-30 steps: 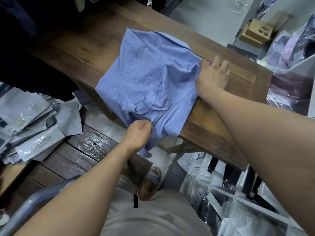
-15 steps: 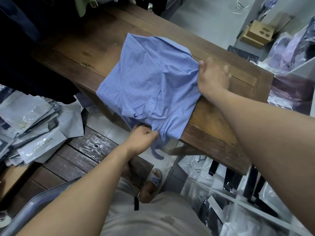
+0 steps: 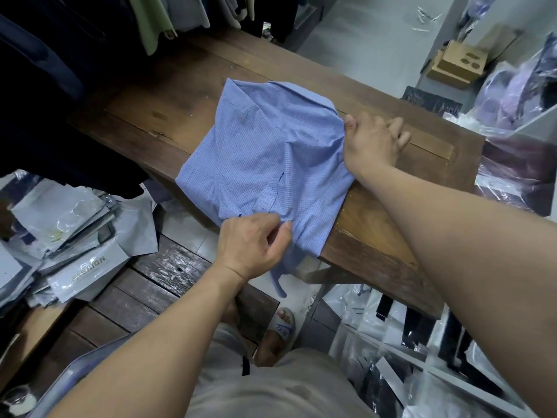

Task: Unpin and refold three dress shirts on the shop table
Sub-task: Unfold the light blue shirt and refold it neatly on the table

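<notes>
A blue checked dress shirt (image 3: 265,158) lies roughly folded on the dark wooden shop table (image 3: 156,116), its near part hanging over the table's front edge. My left hand (image 3: 250,245) is at that hanging near edge, with curled fingers and the thumb pinching the fabric. My right hand (image 3: 373,143) rests at the shirt's right edge, thumb tucked against the cloth and fingers spread on the wood. A loose strip of the shirt dangles below the table beside my left hand.
Packaged shirts in grey plastic bags (image 3: 69,236) are piled on the floor at the left. Dark clothes (image 3: 45,86) hang at the far left. Bagged garments (image 3: 512,95) and a cardboard box (image 3: 461,61) sit at the right; shelves of bagged items stand under the table's right end.
My left hand dropped below the table edge, then came back up to the shirt's near hem. My right hand stayed at the shirt's right edge, its fingers curling slightly.
</notes>
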### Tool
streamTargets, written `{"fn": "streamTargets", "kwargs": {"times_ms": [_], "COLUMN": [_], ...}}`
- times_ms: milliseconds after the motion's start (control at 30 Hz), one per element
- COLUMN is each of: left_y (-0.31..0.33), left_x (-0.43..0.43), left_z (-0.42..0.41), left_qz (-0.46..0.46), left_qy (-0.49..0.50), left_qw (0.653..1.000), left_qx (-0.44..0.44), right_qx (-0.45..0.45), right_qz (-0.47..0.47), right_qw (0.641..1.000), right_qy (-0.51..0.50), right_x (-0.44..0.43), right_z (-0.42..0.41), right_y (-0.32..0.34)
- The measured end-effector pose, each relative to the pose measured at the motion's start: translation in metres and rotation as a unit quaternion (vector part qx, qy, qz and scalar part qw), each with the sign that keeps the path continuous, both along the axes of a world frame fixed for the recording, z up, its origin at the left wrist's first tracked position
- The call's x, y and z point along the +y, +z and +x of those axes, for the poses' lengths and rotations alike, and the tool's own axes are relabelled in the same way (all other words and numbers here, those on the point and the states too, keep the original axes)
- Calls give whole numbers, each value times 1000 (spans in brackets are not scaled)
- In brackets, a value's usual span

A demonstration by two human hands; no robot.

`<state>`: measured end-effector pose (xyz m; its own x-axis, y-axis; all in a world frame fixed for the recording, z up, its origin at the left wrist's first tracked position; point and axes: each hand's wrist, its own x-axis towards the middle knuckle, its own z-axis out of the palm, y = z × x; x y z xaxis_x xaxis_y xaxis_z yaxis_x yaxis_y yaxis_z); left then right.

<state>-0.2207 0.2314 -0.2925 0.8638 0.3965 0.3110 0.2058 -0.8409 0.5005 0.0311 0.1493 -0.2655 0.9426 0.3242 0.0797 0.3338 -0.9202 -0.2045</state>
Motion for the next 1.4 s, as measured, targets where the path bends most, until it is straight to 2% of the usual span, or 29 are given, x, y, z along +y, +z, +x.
{"fn": "streamTargets", "kwargs": {"times_ms": [67, 133, 200, 267, 367, 500, 633, 733, 867, 933, 1000, 1067, 1200, 1267, 1333, 1400], "left_y": [18, 30, 36, 35, 31, 33, 40, 46, 41, 39, 39, 40, 43, 45, 41, 36], "left_x": [0, 7, 21, 40, 59, 59, 60, 76, 108, 116, 119, 121, 121, 125, 131, 137], "left_z": [20, 45, 71, 96, 125, 137, 137, 138, 138, 138, 138, 137, 140, 142, 141, 139], "left_qz": [-24, -72, -137, -188, -234, -296, -374, -371, -199, -155, -164, -220, -229, -256, -232, -163], "left_qy": [15, 58, 89, 95, 52, 4, -54, -54, -9, -25, -64, -98, -128, -145, -162, -142], "left_qw": [999, 995, 986, 971, 946, 938, 914, 913, 954, 962, 966, 954, 934, 910, 905, 927], "left_qx": [-40, -30, 22, 110, 219, 179, 147, 160, 224, 224, 190, 180, 241, 291, 317, 306], "right_qx": [3, -8, -36, -35, 62, 191, 206, 209, 209, 215, 222, 222, 181, 172, 185, 223], "right_qz": [-3, 15, 43, 76, 88, -20, -78, -102, -125, -122, -120, -119, -110, -100, -103, -122], "right_qw": [1000, 1000, 998, 995, 988, 962, 957, 958, 961, 963, 964, 966, 977, 980, 977, 967], "right_qy": [7, 11, 25, 53, 113, 193, 187, 167, 128, 107, 84, 64, 29, 27, 27, 16], "right_x": [-2, -4, -8, -14, -23, -35, -38, -33, -24, -20, -16, -13, -10, -12, -14, -13], "right_z": [-3, -10, -19, -28, -42, -61, -73, -80, -87, -91, -97, -103, -118, -124, -130, -134], "right_y": [0, 1, 3, 6, 8, 0, -1, 3, 6, 7, 9, 12, 13, 14, 14, 14]}}
